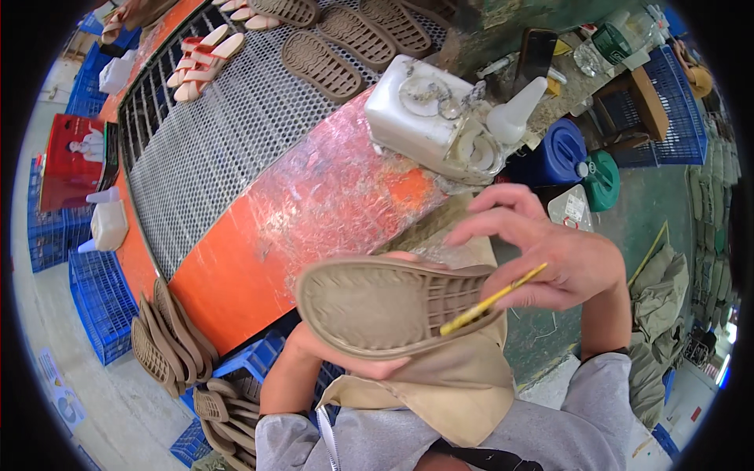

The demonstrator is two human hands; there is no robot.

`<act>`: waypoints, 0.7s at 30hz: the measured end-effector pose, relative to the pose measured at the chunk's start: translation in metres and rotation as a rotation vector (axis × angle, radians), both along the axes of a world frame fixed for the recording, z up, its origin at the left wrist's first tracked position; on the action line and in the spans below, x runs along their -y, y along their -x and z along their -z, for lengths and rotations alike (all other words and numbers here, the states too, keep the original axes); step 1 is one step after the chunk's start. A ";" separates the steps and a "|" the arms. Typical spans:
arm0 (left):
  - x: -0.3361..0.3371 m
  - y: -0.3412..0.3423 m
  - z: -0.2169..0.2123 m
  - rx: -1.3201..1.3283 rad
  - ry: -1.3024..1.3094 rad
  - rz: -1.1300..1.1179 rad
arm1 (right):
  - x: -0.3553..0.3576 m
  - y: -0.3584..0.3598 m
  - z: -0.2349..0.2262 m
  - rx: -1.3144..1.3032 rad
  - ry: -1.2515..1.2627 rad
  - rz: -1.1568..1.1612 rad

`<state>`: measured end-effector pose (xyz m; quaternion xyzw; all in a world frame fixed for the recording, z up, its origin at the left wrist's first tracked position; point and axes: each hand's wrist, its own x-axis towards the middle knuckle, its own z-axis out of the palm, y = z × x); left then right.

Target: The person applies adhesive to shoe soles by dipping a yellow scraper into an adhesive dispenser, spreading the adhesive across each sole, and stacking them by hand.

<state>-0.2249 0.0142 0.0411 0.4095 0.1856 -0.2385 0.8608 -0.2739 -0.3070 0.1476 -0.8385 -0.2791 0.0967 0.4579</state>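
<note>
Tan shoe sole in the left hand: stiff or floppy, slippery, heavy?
The tan shoe sole keeps its shape resting on the left hand, so it is probably only slightly flexible. Its ridged tread suggests decent grip. It looks thin, likely light. The right hand holds a yellow brush on it.

Red printed carton (73, 157) at left; perhaps a dark phone screen (536, 53) top right.

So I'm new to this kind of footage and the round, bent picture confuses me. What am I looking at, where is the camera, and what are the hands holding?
The camera sits on a person's head and looks down, so the wide lens bends the edges. The left hand holds a tan shoe sole from beneath, its ridged face up. The right hand holds a thin yellow-handled brush against it. Ahead runs a metal mesh belt with an orange edge, carrying more soles. A white plastic container stands on that edge, and stacked soles stand below.
</note>
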 end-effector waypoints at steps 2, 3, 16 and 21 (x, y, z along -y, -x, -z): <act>-0.017 -0.014 0.005 0.018 -0.021 0.025 | 0.012 0.011 0.007 0.020 0.048 0.122; -0.034 -0.020 0.009 0.027 -0.025 0.044 | 0.018 0.019 0.022 0.031 0.045 0.374; 0.021 -0.047 0.024 -0.066 0.006 0.085 | 0.025 0.009 0.106 0.264 0.376 1.181; 0.018 -0.046 0.027 0.042 -0.018 0.168 | 0.018 0.003 0.106 0.227 0.367 1.209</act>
